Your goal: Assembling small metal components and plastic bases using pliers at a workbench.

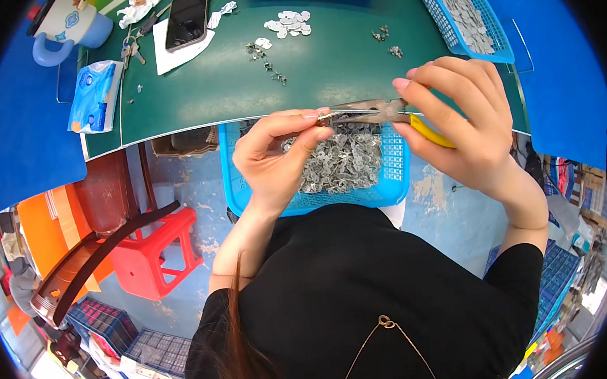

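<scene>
Pliers (382,112) horizontal, nose pointing left; R hand (463,127) clamped on handles, L hand (277,156) pinching small part, prob. metal.

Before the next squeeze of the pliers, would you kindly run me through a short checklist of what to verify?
1. Right hand grips the yellow-handled pliers: ok.
2. Left hand pinches the small metal piece at the plier tips: ok.
3. Piece seated squarely in the jaws: cannot tell, too small.
4. Blue basket of metal parts lies directly under the hands to catch drops: ok.
5. Left fingertips away from the plier tips: not ok, they touch.
</scene>
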`<state>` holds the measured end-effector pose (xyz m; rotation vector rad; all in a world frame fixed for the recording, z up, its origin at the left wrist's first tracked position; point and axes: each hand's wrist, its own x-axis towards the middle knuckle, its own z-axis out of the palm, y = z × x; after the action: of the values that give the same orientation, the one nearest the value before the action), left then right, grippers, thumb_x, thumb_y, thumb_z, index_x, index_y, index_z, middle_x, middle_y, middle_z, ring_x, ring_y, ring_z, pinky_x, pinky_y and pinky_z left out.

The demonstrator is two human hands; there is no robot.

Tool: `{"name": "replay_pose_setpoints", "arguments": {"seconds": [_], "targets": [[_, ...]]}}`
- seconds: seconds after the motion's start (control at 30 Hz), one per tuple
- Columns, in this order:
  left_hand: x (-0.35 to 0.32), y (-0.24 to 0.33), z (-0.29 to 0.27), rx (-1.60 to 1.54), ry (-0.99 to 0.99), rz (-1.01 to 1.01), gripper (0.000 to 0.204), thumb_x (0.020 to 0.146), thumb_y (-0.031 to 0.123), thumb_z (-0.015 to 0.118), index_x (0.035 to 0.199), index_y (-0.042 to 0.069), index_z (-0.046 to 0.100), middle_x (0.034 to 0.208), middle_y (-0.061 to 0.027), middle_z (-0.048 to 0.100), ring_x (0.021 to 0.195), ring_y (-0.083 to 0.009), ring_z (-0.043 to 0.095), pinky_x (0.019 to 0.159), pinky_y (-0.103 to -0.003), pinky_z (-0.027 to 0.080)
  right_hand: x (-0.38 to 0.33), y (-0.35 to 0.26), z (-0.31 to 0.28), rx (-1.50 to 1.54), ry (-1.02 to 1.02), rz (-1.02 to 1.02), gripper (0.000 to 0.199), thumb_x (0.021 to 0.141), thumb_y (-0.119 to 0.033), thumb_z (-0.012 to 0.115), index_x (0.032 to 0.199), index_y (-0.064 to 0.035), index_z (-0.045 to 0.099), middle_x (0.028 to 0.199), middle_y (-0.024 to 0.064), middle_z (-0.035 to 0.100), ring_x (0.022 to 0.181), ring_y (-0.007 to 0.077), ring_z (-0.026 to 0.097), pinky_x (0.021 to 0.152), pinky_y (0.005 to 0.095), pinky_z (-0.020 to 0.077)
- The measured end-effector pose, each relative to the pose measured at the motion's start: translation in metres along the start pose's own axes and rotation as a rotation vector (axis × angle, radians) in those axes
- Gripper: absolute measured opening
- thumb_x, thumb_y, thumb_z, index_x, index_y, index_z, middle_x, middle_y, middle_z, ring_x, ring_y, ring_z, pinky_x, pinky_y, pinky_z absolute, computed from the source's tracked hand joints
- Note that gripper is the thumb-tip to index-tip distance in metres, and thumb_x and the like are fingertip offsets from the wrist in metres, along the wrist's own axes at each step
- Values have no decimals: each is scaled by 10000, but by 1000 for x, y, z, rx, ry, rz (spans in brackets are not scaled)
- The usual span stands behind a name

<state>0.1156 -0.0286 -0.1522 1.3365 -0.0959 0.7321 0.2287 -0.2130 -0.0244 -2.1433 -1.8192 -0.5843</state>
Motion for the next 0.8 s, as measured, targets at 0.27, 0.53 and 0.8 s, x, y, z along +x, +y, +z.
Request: {"name": "replay_pose_setpoints", "arguments": {"seconds": [0.27, 0.53, 0.8], "targets": [[-1, 4, 3, 70, 7, 24, 177, 769, -103, 683, 909, -42, 593, 955, -179, 642, 829, -184, 656, 739, -266, 559, -1, -8, 1, -136, -1, -78, 399, 618, -131, 778, 988, -33, 665, 987, 84, 617, 889, 246, 592, 710, 354, 443], [0, 3, 0, 126, -16, 64, 197, 754, -133, 676, 911, -38, 604, 960, -169, 642, 864, -209, 654, 769, -289, 555, 5, -12, -4, -230, -9, -133, 374, 650, -131, 767, 992, -15, 667, 996, 92, 615, 894, 245, 596, 699, 353, 444], [2, 8, 0, 217, -27, 125, 210, 727, -160, 680, 896, -39, 648, 924, -162, 660, 884, -235, 657, 772, -303, 553, 9, -15, -6, -316, -9, -218, 281, 719, -130, 704, 967, 1, 676, 950, 106, 628, 839, 241, 610, 685, 347, 434]]}}
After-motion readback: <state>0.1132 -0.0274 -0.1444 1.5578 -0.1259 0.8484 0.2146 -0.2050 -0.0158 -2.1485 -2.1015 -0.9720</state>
